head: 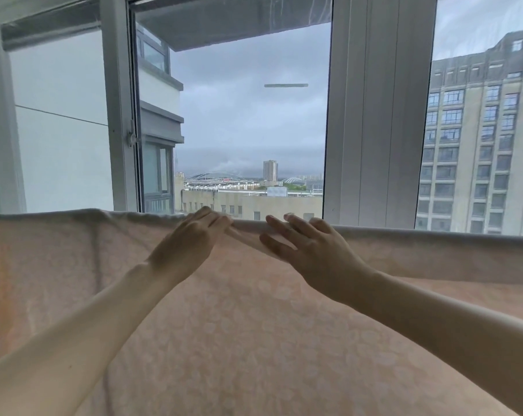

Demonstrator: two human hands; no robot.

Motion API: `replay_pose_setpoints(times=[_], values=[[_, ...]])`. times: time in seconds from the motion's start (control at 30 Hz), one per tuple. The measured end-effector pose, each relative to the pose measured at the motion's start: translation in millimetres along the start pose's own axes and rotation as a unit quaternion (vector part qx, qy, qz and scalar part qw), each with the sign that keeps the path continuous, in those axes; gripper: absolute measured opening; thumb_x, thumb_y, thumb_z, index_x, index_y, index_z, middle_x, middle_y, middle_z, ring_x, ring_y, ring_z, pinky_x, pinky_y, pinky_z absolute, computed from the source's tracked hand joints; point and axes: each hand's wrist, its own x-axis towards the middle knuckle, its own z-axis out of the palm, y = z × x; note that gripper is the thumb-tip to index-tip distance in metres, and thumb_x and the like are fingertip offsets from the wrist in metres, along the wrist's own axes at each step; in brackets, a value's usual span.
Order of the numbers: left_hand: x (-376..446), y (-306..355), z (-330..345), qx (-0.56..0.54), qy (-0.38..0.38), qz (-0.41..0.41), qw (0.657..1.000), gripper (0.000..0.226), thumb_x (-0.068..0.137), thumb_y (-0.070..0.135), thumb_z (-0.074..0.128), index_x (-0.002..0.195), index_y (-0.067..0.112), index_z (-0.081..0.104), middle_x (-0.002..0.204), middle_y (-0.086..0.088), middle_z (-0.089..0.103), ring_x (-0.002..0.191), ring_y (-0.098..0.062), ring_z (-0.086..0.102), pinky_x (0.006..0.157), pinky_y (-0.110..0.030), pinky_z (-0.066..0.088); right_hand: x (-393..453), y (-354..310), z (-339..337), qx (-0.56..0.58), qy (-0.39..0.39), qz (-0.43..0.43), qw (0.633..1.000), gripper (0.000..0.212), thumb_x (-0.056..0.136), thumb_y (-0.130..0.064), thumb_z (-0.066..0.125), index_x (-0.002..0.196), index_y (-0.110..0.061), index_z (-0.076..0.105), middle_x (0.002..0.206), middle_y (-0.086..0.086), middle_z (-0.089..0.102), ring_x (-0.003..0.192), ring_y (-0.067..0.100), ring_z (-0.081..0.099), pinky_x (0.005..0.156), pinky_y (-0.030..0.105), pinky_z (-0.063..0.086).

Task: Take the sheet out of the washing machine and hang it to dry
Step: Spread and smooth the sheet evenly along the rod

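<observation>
A pale pink sheet (74,265) with a faint white pattern hangs over a horizontal bar that it hides, filling the lower half of the view. Its folded top edge runs from the far left to the right border. My left hand (191,241) lies on that top edge near the middle, fingers straight and pointing right. My right hand (308,250) rests beside it with spread, straight fingers on the fold. A small wrinkle of cloth sits between the two hands. The washing machine is out of view.
Right behind the sheet stands a large window (248,115) with white frames; its left casement (119,100) is swung open, with a handle at mid height. A wide white mullion (377,115) rises to the right of centre. City buildings lie outside.
</observation>
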Motion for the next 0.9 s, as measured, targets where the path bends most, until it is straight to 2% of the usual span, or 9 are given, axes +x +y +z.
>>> replay_pose_setpoints(times=[0.17, 0.27, 0.33, 0.4, 0.53, 0.6, 0.7, 0.8, 0.9], values=[[3, -19, 1, 0.002, -0.035, 0.016, 0.999, 0.038, 0.068, -0.003, 0.083, 0.101, 0.007, 0.068, 0.092, -0.007, 0.069, 0.089, -0.022, 0.063, 0.087, -0.034, 0.054, 0, 4, 5, 0.001, 0.012, -0.007, 1.000, 0.060, 0.079, -0.013, 0.065, 0.137, -0.018, 0.051, 0.146, 0.015, 0.044, 0.122, 0.035, 0.053, 0.086, 0.044, 0.049], [-14, -15, 5, 0.029, -0.047, 0.028, 0.998, 0.039, 0.075, -0.001, 0.077, 0.111, 0.004, 0.066, 0.122, -0.013, 0.064, 0.115, -0.029, 0.059, 0.102, -0.042, 0.047, -1, 6, 8, 0.003, 0.035, -0.015, 0.999, 0.060, 0.078, -0.013, 0.061, 0.137, -0.018, 0.052, 0.145, 0.016, 0.046, 0.120, 0.035, 0.055, 0.085, 0.043, 0.050], [-29, -10, 10, 0.028, -0.062, 0.040, 0.997, 0.037, 0.082, 0.001, 0.069, 0.118, 0.003, 0.063, 0.146, -0.014, 0.047, 0.134, -0.031, 0.046, 0.107, -0.047, 0.042, -1, 6, 10, -0.002, 0.049, -0.025, 0.998, 0.059, 0.078, -0.013, 0.058, 0.136, -0.019, 0.053, 0.144, 0.016, 0.047, 0.119, 0.035, 0.056, 0.084, 0.042, 0.050], [-33, -11, 13, 0.036, -0.064, 0.049, 0.996, 0.025, 0.086, 0.002, 0.065, 0.110, 0.007, 0.065, 0.151, -0.014, 0.038, 0.137, -0.031, 0.041, 0.106, -0.049, 0.043, -1, 7, 14, -0.007, 0.052, -0.027, 0.998, 0.057, 0.080, -0.014, 0.054, 0.136, -0.020, 0.053, 0.144, 0.016, 0.046, 0.119, 0.036, 0.055, 0.084, 0.043, 0.050], [-36, -13, 18, 0.070, -0.037, 0.027, 0.996, 0.009, 0.096, 0.013, 0.045, 0.101, 0.017, 0.051, 0.149, -0.018, 0.040, 0.131, -0.039, 0.046, 0.104, -0.053, 0.042, -2, 5, 13, -0.010, 0.045, -0.021, 0.999, 0.054, 0.089, -0.013, 0.030, 0.140, -0.019, 0.047, 0.148, 0.018, 0.041, 0.126, 0.038, 0.049, 0.091, 0.047, 0.047], [-39, -13, 21, 0.087, -0.027, 0.018, 0.996, 0.009, 0.095, 0.007, 0.051, 0.097, 0.016, 0.050, 0.148, -0.020, 0.041, 0.128, -0.042, 0.048, 0.102, -0.050, 0.036, -3, 0, 11, -0.009, 0.039, -0.012, 0.999, 0.055, 0.088, -0.014, 0.031, 0.142, -0.018, 0.044, 0.150, 0.019, 0.037, 0.130, 0.040, 0.044, 0.098, 0.051, 0.043], [-40, -13, 23, 0.082, -0.030, -0.005, 0.996, 0.024, 0.083, 0.001, 0.065, 0.096, 0.015, 0.050, 0.148, -0.021, 0.041, 0.127, -0.045, 0.047, 0.099, -0.053, 0.039, 2, -9, 12, -0.006, 0.042, 0.009, 0.999, 0.055, 0.088, -0.015, 0.037, 0.142, -0.018, 0.043, 0.150, 0.019, 0.036, 0.131, 0.041, 0.042, 0.104, 0.056, 0.036], [-41, -14, 26, 0.085, -0.024, -0.006, 0.996, 0.021, 0.088, 0.002, 0.062, 0.098, 0.015, 0.048, 0.148, -0.020, 0.041, 0.129, -0.044, 0.046, 0.101, -0.053, 0.039, 13, -15, 17, -0.003, 0.036, 0.017, 0.999, 0.059, 0.085, -0.018, 0.055, 0.143, -0.017, 0.042, 0.150, 0.018, 0.037, 0.132, 0.040, 0.042, 0.105, 0.056, 0.035], [-41, -14, 28, 0.097, -0.006, 0.009, 0.995, 0.010, 0.093, 0.004, 0.052, 0.098, 0.013, 0.051, 0.147, -0.020, 0.042, 0.129, -0.043, 0.047, 0.104, -0.051, 0.037, 26, -24, 18, 0.003, 0.028, 0.011, 1.000, 0.061, 0.083, -0.019, 0.061, 0.142, -0.015, 0.044, 0.149, 0.019, 0.038, 0.133, 0.039, 0.042, 0.104, 0.056, 0.038]])
